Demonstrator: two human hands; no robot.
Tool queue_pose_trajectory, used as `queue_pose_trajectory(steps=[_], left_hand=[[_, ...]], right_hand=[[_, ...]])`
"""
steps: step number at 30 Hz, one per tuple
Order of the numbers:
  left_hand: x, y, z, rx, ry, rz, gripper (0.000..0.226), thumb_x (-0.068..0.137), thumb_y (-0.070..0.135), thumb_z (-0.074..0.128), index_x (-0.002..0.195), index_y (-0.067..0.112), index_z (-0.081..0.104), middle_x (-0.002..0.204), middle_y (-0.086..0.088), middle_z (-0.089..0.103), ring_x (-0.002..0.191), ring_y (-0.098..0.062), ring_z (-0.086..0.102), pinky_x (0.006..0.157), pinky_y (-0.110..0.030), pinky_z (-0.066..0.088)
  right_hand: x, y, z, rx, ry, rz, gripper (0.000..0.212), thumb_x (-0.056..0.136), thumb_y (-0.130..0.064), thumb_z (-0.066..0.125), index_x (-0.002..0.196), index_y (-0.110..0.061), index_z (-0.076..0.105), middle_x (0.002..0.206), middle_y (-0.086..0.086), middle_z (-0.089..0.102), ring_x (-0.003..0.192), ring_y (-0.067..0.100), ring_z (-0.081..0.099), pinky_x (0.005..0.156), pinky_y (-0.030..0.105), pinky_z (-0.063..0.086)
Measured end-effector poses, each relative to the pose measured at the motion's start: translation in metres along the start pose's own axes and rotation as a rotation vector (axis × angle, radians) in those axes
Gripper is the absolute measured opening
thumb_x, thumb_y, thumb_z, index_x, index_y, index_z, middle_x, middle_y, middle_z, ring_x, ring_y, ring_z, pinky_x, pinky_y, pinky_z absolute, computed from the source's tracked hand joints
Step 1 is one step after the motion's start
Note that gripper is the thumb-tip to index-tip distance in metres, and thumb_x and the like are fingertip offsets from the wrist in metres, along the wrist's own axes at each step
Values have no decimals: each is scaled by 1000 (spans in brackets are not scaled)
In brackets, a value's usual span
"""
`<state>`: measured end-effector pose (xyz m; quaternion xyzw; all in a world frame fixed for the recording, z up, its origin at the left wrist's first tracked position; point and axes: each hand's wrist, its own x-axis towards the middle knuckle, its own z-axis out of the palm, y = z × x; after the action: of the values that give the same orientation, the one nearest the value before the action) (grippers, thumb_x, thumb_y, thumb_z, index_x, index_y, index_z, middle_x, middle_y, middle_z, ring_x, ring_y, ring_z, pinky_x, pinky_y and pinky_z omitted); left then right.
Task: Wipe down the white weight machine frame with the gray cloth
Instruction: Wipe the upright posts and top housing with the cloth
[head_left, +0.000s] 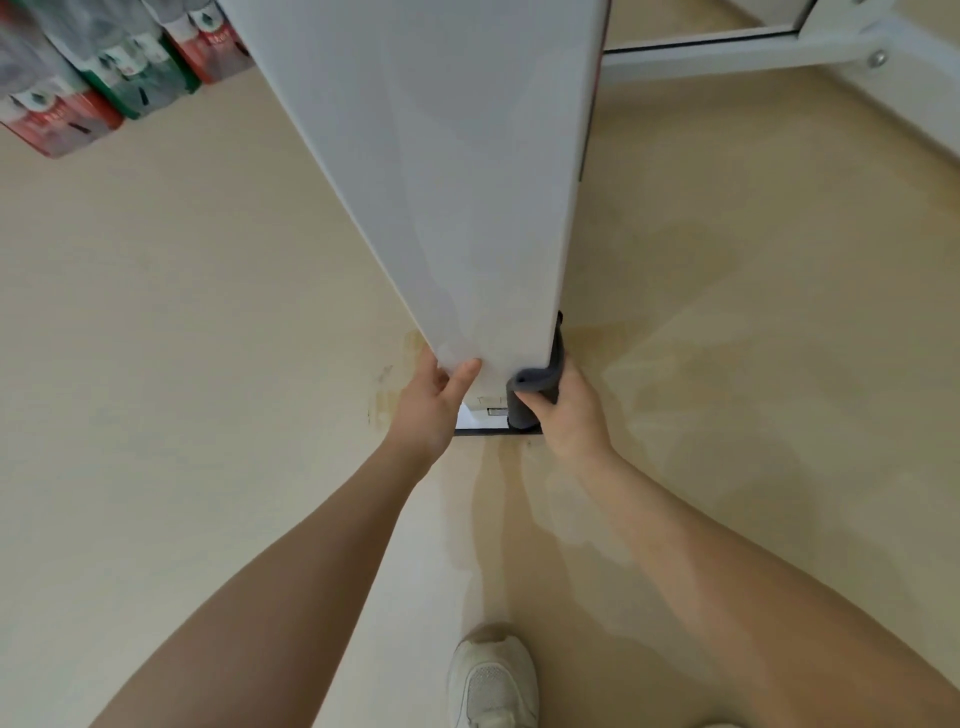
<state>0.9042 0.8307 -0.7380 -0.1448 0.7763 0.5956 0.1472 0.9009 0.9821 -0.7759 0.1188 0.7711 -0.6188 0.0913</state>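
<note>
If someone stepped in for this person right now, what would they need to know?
Left hand: bare, fingers braced on the lower left edge of the white panel.
Right hand: gripping the gray cloth, pressed against the panel's lower right edge, near the floor.
Done: cannot tell how much has been wiped; faint smears show on the panel face.
Left: the white crossbar behind, and any faces not yet covered.

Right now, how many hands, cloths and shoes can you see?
Hands: 2, left hand and right hand
Gray cloth: 1
White shoe: 1
Total: 4
</note>
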Motion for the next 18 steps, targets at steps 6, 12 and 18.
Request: queue_pose_trajectory(steps=[6, 12, 18], left_hand=[[-13, 17, 2, -14, 21, -34, 26, 92, 35, 51, 117, 30, 51, 96, 22, 63, 86, 18, 56, 63, 1, 40], [-33, 70, -4, 21, 161, 102, 25, 83, 29, 64, 105, 33, 52, 105, 16, 59, 102, -2, 55, 75, -14, 43], [-51, 107, -21, -31, 262, 338, 44, 82, 33, 64, 115, 52, 42, 120, 20, 53, 102, 6, 53, 86, -21, 44]], right_hand=[[-24, -68, -17, 66, 73, -222, 57, 78, -32, 72, 128, -22, 47, 100, -18, 64, 89, -5, 59, 74, 10, 44], [-36, -149, -36, 8, 182, -527, 65, 78, -38, 69, 132, -15, 44, 121, -2, 58, 111, 4, 54, 89, 16, 44], [-37, -126, -32, -118, 114, -380, 65, 80, -38, 69, 134, -13, 43, 122, -3, 51, 114, 12, 50, 86, 14, 41]])
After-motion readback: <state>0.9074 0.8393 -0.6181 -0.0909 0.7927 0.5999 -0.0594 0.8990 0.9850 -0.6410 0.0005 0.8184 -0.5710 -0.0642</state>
